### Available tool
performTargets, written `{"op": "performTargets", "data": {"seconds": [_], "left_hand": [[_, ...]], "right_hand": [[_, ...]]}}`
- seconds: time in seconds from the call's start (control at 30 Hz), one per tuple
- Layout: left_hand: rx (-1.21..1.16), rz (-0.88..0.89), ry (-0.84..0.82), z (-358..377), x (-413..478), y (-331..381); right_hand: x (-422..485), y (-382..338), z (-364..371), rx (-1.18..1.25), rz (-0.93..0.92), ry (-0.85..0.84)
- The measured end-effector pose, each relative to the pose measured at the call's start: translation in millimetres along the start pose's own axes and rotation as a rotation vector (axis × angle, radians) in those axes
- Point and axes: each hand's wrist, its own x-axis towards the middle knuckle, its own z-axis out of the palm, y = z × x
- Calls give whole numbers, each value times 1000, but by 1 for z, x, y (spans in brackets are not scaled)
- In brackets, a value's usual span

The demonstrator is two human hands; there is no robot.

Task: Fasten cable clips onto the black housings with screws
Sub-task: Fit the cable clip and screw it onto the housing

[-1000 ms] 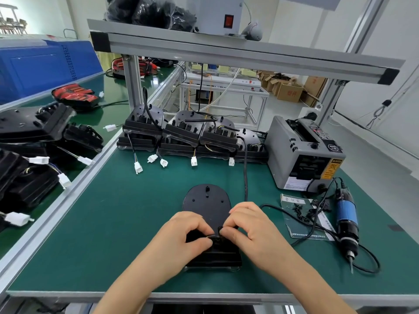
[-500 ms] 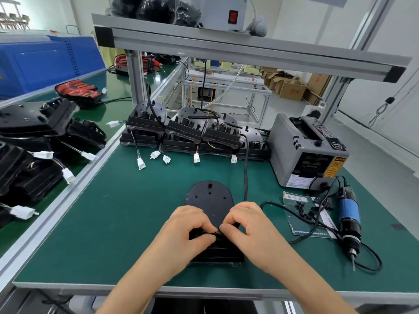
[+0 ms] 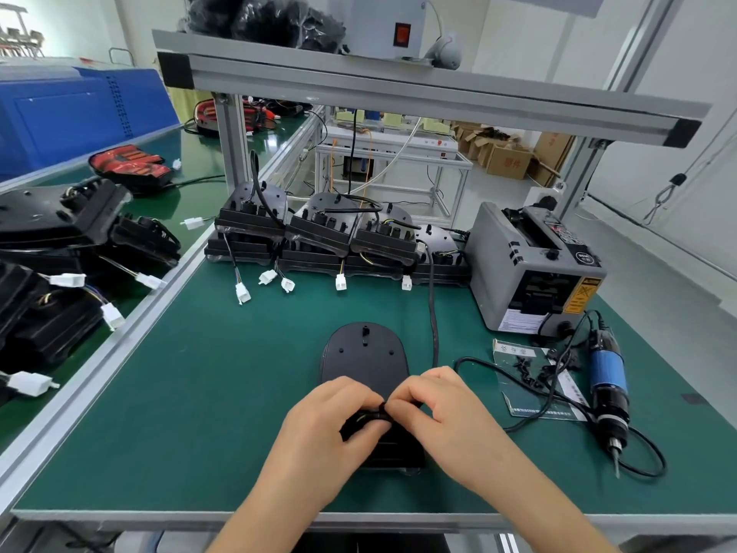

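Black plastic housing (image 3: 365,353), a flat piece with a rounded far end and a ribbed, blocky near end, lies on the green bench mat (image 3: 223,393) close to the bench's near edge, its near half covered by both hands. The left hand (image 3: 331,429) and right hand (image 3: 442,413) meet over that near end with fingers curled tight. Each pinches a thin black round cable (image 3: 434,313) that runs down the mat from the row of stacked black housings (image 3: 319,233) at the back of the bench. Whether a cable clip already sits under the fingertips cannot be told, as the fingers hide the spot.

By its look the housing is a light, rigid moulding, matt rather than slick, with small holes and a short peg on its domed face. It should not flex, but being light it would likely skid on the mat under a driver's push. A hold on the thick ribbed end, pressing down, seems the safer grip. The cable looks limp yet springy and will probably want pinning close to the fixing point.

Small black clips and screws (image 3: 526,373) lie loose on a printed card (image 3: 522,405) just right of the hands, tiny and easy to fumble. A blue-bodied electric screwdriver (image 3: 608,377) lies untouched beyond them, near a grey tape dispenser (image 3: 530,269).
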Motion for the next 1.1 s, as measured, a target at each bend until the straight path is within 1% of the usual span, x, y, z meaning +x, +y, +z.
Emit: {"op": "performTargets", "data": {"seconds": [0.07, 0.13, 0.3, 0.37, 0.43, 0.53, 0.63, 0.7, 0.77, 0.87, 0.93, 1.0, 1.1], "left_hand": [[-5, 12, 8, 0, 1, 0], [-26, -14, 11, 2, 0, -1], [-156, -202, -12, 2, 0, -4], [-172, -228, -45, 0, 2, -4], [-183, -238, -72, -2, 5, -2], [-202, -266, -88, -3, 6, 0], [-228, -294, -93, -5, 6, 2], [-241, -309, -99, -6, 6, 3], [-240, -326, -93, -6, 6, 3], [-232, -349, -72, -5, 6, 4], [-230, -356, -60, -4, 7, 5], [-224, -364, -48, -4, 8, 5], [-236, -388, -47, -3, 7, 6]], "right_hand": [[0, 3, -8, -10, -40, -51], [0, 5, -12, -38, -61, -80], [2, 3, -5, -64, -113, 7], [1, 4, -5, -60, -126, 3], [2, 7, -8, -79, -155, -34], [11, 17, -20, -166, -196, -104], [30, 34, -35, -368, -204, -138], [47, 47, -44, -578, -178, -76], [61, 59, -52, -726, -134, 31], [68, 65, -58, -772, -142, 142], [66, 62, -63, -789, -192, 191], [60, 57, -70, -762, -253, 298], [52, 48, -81, -752, -302, 410]]}}
